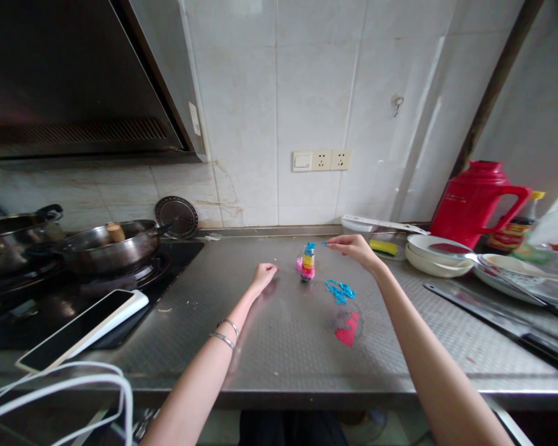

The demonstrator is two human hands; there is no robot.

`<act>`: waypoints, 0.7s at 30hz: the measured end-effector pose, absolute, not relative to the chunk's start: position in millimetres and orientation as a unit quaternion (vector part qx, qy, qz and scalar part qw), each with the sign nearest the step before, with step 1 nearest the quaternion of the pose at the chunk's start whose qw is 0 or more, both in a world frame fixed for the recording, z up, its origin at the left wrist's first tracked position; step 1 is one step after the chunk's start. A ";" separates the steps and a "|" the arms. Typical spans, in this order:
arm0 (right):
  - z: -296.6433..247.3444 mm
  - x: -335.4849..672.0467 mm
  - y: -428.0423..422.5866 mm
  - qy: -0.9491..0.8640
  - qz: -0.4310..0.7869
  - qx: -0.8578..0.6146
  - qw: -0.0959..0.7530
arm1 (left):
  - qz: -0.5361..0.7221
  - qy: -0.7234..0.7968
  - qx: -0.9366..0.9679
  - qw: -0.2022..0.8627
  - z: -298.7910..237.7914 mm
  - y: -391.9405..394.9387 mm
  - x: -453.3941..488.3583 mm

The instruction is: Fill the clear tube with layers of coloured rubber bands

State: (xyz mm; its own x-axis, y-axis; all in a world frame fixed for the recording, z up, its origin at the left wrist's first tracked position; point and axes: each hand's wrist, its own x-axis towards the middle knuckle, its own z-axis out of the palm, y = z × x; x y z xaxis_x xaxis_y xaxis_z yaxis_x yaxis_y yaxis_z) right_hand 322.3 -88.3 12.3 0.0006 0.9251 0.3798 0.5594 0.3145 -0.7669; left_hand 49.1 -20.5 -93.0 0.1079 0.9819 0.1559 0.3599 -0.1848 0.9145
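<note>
A small glass bottle (308, 263) with pink, yellow and blue layers stands upright on the metal counter, blue bits at its mouth. My right hand (353, 248) is just right of the bottle's top, its fingertips pinching a small blue piece (324, 244). Left of the bottle, my left hand (264, 275) rests by the counter with fingers curled closed; nothing shows in it. Between my arms lies a loose pile of blue pieces (340, 291). Nearer me is a red heart-shaped piece (346, 331) on something clear. A pink object (299, 264) sits behind the bottle.
On the left stove sit a steel pan (109, 248) and a pot (9, 238). A white device with a dark screen (81, 325) lies near the front, by a white cable (125, 390). At right are stacked bowls (439, 263), a cleaver (488, 316) and a red thermos (474, 201).
</note>
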 end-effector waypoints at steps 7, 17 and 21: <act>44.1 299.5 -62.4 -0.741 0.171 -0.517 0.393 | 0.433 0.517 0.629 0.388 -91.5 -19.6 50.4; 31.9 290.6 -41.5 -0.787 0.122 -0.524 0.300 | 0.471 0.501 0.636 0.350 -95.0 -12.1 53.2; 31.3 285.3 -45.1 -0.787 0.101 -0.537 0.287 | 0.494 0.471 0.658 0.319 -95.4 -12.2 59.2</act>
State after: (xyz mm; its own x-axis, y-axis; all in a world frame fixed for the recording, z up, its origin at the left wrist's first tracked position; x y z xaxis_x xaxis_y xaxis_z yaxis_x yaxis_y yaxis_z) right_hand 285.3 -45.1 31.3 -0.2591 0.9029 0.3430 0.7875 0.4031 -0.4663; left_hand 59.2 -12.2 -95.4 0.0686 0.9348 0.3484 0.3047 -0.3522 0.8849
